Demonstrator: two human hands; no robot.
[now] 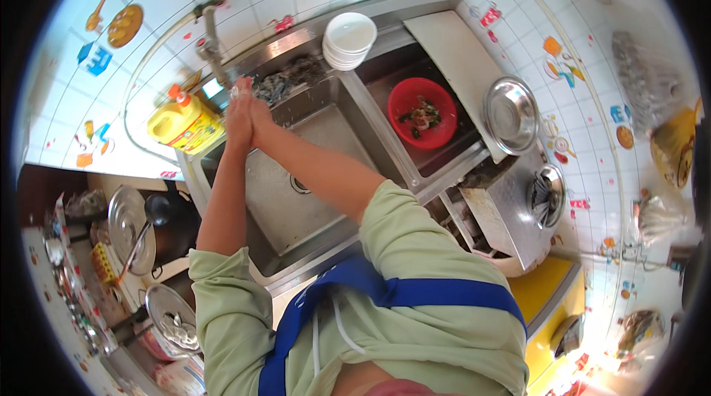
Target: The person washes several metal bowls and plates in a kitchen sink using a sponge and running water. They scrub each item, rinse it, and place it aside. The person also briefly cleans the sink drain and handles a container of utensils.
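Observation:
My left hand (237,117) and my right hand (259,114) are pressed together below the metal faucet (209,49), at the far left corner of the steel sink. Water splashes brightly over the fingertips, and I cannot make out how the fingers lie. No object shows between the palms. Beneath my forearms is the left sink basin (311,196), with a drain in its floor. Just left of my hands stands a yellow detergent jug (186,121) with a red-orange cap. Dark and grey scrubbing material (289,78) lies on the ledge behind the basin.
Stacked white bowls (349,40) stand at the back by the divider. The right basin holds a red plastic bowl (397,113) with food scraps. A pale board (455,63) spans its right side, with a metal basin (510,114) at its edge. A wok (175,224) sits left.

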